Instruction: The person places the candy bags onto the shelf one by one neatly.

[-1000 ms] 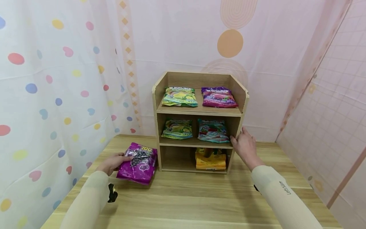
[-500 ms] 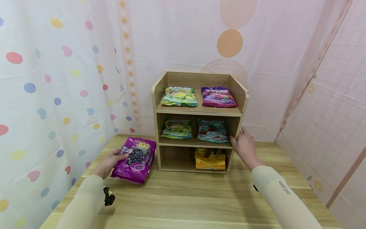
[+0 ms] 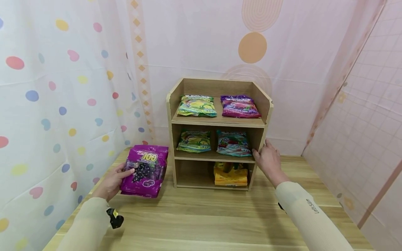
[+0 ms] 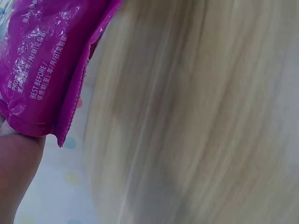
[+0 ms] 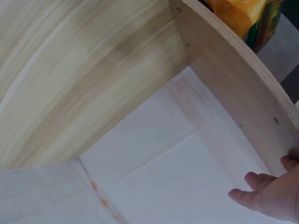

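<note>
My left hand [image 3: 112, 180] grips a purple candy bag [image 3: 146, 181] by its left edge, thumb on the front. The bag, marked "100" with dark grapes, is tilted up above the table, left of a small wooden shelf [image 3: 220, 122]. In the left wrist view, the bag's printed purple side [image 4: 44, 65] shows; most of the hand is out of frame. My right hand [image 3: 269, 160] holds the shelf's right side panel at its front edge, thumb at the front. In the right wrist view, other fingers [image 5: 254, 189] extend loosely outside the panel [image 5: 233, 88].
A green-yellow bag [image 3: 197, 106] and a purple-pink bag [image 3: 240, 106] lie on the top tier. Another green-yellow bag [image 3: 194, 142] and a teal bag [image 3: 233, 143] lie on the middle tier. An orange-yellow bag [image 3: 230, 176] sits bottom right. Curtains [image 3: 78, 87] surround the wooden table [image 3: 201, 219].
My left hand has drawn the purple candy bag left, away from the shelf, and tilted it up so its front shows more. My right hand has stayed on the shelf.
</note>
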`<state>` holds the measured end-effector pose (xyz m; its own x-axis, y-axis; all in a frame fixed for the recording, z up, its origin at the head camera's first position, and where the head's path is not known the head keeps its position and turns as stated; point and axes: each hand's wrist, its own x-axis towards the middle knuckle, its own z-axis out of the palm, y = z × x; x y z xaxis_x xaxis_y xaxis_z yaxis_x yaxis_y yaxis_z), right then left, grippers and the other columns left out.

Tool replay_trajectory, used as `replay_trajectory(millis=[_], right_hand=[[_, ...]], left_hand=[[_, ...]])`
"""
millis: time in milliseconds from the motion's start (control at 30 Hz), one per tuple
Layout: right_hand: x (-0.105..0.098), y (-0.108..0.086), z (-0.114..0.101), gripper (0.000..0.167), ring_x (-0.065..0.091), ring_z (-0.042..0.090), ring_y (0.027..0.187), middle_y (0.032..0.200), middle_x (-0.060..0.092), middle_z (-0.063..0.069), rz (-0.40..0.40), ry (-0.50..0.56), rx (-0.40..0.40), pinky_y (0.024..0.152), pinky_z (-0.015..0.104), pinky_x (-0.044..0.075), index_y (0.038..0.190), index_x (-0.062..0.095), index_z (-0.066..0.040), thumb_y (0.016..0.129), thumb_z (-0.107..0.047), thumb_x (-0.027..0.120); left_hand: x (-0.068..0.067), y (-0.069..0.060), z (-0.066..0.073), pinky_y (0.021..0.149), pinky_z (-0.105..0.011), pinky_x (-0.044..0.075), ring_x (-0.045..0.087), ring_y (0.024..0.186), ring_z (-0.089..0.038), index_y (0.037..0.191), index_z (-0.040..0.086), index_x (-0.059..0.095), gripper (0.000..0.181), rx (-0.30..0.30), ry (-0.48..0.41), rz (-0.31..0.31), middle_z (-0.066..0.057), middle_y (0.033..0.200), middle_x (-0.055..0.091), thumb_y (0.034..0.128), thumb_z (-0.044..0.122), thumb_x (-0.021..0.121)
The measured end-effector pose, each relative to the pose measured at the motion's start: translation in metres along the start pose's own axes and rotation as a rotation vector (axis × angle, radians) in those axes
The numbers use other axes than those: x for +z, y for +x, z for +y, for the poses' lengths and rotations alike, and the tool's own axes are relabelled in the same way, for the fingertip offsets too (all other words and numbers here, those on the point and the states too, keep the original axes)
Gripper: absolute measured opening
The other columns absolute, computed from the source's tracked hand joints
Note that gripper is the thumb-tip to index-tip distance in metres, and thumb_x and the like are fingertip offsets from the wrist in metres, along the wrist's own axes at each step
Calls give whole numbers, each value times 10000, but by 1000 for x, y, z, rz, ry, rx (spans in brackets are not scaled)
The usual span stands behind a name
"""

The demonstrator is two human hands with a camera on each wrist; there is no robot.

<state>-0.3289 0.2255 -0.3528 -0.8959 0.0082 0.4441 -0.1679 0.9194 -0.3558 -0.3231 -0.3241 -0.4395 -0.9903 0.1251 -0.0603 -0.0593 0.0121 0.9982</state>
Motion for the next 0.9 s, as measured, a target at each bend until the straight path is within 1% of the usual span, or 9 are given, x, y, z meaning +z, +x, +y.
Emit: replay_trajectory(millis=[67,133,267,300,367,500,667,833,900], right_hand=[[0,0,0,422,380,510,1338,1488,346,339,-1,6,-3,1064,685,257,916,704,136,1008,-243,541],[0,-1,0,424,370,504,1349,1491,343,337,-4,10,-3,1065,687,253,924,702,140,1010,-242,539],[0,0,-1,420,373,499,1349,1488,350,336,1,8,-3,1063,686,257,1021,691,152,1009,-241,540],[0,0,-1,417,380,501,1344,1485,354,336,4,6,-5,1061,687,261,1043,689,149,1008,-240,542],[1,0,-1,417,395,508,1330,1480,361,338,11,6,-10,1057,689,265,1107,672,147,1005,-238,548],[1,1,-1,421,379,509,1340,1487,349,340,9,17,-17,1057,695,256,1177,643,142,1009,-231,543],[1,1,-1,438,360,493,1361,1496,339,333,9,28,-16,1059,694,249,1272,595,120,1009,-226,544],[1,0,0,440,367,491,1358,1497,341,327,9,29,-14,1059,697,247,1281,591,115,1008,-228,548],[2,0,1,439,365,491,1359,1498,339,328,8,30,-15,1060,699,244,1274,594,118,1009,-229,546]], left_hand=[[0,-2,1,833,-336,553,666,965,-101,1589,67,72,782,20,-41,-24,126,1078,650,1021,250,578],[1,-5,2,826,-326,554,671,965,-105,1563,123,201,653,40,-89,-47,129,1058,675,1027,208,564],[2,-10,5,818,-321,558,684,962,-121,1323,277,468,335,71,-185,-91,90,1067,703,1031,129,539],[2,-11,5,818,-320,558,686,964,-124,1254,310,503,295,74,-203,-99,84,1070,707,1031,120,537],[1,-14,6,825,-317,557,686,975,-125,1196,350,545,295,86,-221,-121,79,1082,709,1036,102,519],[1,-19,7,849,-304,545,670,1013,-108,1182,382,583,332,98,-222,-152,91,1113,697,1038,92,507],[5,-21,10,866,-310,535,644,1046,-86,1170,395,608,337,86,-167,-160,117,1139,670,1026,99,534],[13,-19,10,896,-325,517,621,1076,-97,1190,379,594,325,80,-92,-223,111,1168,651,1028,106,524],[18,-18,10,904,-342,515,625,1079,-124,1226,362,576,328,69,-85,-244,90,1179,653,1024,108,534]])
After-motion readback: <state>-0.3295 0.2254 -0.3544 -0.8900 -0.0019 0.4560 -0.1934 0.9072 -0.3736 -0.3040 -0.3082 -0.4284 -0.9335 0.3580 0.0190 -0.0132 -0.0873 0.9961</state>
